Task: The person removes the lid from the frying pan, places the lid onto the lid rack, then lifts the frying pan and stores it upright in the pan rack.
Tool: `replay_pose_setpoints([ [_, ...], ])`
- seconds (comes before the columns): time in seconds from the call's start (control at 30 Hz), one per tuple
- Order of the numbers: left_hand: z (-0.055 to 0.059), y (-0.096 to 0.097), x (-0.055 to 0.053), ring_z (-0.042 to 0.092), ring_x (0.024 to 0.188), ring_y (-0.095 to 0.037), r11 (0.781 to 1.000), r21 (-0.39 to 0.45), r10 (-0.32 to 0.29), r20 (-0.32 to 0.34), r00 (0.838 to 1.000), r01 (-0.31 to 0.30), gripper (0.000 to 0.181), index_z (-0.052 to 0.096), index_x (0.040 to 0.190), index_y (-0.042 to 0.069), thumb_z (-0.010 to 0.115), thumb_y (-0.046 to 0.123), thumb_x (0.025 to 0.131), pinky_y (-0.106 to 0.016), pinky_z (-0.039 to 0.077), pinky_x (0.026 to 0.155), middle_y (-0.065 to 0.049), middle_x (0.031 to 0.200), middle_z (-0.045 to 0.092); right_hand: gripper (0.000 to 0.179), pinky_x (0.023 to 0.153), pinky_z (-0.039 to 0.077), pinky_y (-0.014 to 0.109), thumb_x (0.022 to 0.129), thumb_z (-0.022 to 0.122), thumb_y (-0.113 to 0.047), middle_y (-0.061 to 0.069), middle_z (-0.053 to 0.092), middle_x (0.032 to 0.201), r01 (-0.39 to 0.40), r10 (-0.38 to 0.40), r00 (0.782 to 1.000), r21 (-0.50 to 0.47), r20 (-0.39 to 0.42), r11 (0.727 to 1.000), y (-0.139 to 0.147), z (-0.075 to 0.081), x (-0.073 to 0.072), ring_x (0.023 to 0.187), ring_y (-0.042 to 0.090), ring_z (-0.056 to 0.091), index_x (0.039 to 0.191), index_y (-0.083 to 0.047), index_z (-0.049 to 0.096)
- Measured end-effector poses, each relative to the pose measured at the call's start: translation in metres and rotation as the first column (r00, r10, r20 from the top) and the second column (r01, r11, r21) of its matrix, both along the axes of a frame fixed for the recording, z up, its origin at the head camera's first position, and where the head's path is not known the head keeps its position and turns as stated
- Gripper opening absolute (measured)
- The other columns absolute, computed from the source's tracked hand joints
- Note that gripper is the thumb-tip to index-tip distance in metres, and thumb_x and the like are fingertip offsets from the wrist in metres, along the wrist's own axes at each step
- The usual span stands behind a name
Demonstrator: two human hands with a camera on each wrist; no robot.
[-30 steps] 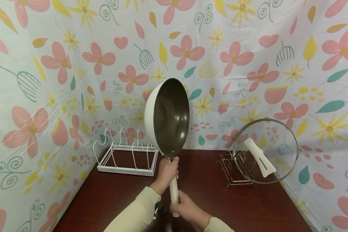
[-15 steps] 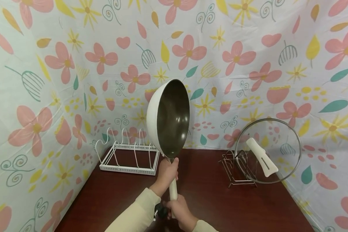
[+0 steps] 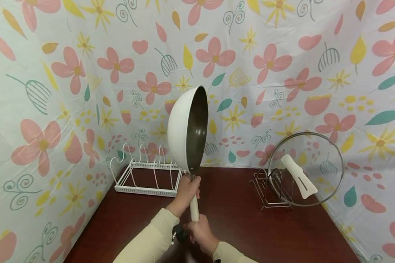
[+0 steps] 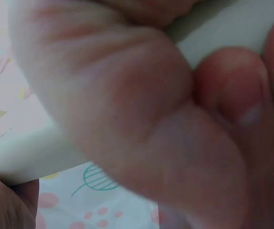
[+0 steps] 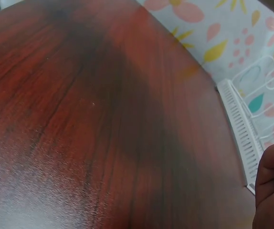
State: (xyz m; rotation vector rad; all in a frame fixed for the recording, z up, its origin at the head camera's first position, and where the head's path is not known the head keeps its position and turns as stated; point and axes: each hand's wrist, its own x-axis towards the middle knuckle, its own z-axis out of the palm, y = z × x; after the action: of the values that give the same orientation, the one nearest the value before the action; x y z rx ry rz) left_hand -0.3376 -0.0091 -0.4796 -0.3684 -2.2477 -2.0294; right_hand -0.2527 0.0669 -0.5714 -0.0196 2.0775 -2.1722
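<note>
A deep wok [image 3: 179, 128], white outside and dark brown inside, stands upright above the table in the head view, its opening turned to the right. My left hand [image 3: 186, 190] grips the cream handle [image 3: 194, 209] just below the pan. Lower down, my right hand [image 3: 202, 232] holds the same handle near its end, which the hand hides. Close up in the left wrist view, the fingers [image 4: 127, 95] of my left hand curl round the handle [image 4: 36, 152]. Only part of my right hand [image 5: 273, 188] shows at the edge of the right wrist view.
On the dark red wooden table [image 3: 230, 204] a white wire rack [image 3: 145, 190] stands at the back left. A smaller metal rack [image 3: 264, 190] at the right bears a glass lid [image 3: 306, 205] with a white handle. Flowered cloth [image 3: 237, 91] hangs behind and at the sides.
The wok has turned so that more of its white outside and less of its dark inside shows. My right hand has shifted left and slightly up, covering the handle's end. Both racks stay put.
</note>
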Motion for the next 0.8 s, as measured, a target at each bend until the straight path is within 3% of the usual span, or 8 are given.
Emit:
replay_pose_setpoints([
  [0.33,0.006,-0.006,-0.006,0.050,0.035,-0.016,0.996,0.086,-0.040,0.049,0.998,0.036,0.019,0.049,0.081,0.008,0.055,0.016,0.097,-0.033,0.050,0.045,0.000,0.052,0.046,0.024,0.032,0.033,0.025,0.072,0.062,0.001,-0.006,0.041,0.045,-0.038,0.038,0.999,-0.011,-0.018,0.999,0.001,-0.003,-0.014,0.032,0.007,0.039,0.065,-0.014,0.045],
  [0.53,0.013,-0.010,-0.010,0.049,0.037,-0.015,0.993,0.106,-0.053,0.062,0.997,0.046,0.016,0.048,0.088,0.008,0.056,0.017,0.098,-0.033,0.050,0.046,0.000,0.058,0.047,0.025,0.032,0.033,0.025,0.073,0.062,0.002,-0.006,0.040,0.046,-0.056,0.055,0.997,-0.025,-0.045,0.998,-0.003,0.004,-0.019,0.032,0.008,0.039,0.066,-0.014,0.043],
  [0.8,0.027,-0.020,-0.019,0.051,0.043,-0.016,0.989,0.125,-0.085,0.024,0.996,0.082,0.019,0.055,0.103,0.001,0.056,0.019,0.101,-0.036,0.052,0.049,-0.002,0.064,0.049,0.024,0.033,0.033,0.026,0.075,0.061,0.002,-0.006,0.040,0.047,-0.108,0.104,0.992,-0.045,-0.074,0.993,-0.008,0.018,-0.031,0.033,0.008,0.038,0.068,-0.014,0.044],
])
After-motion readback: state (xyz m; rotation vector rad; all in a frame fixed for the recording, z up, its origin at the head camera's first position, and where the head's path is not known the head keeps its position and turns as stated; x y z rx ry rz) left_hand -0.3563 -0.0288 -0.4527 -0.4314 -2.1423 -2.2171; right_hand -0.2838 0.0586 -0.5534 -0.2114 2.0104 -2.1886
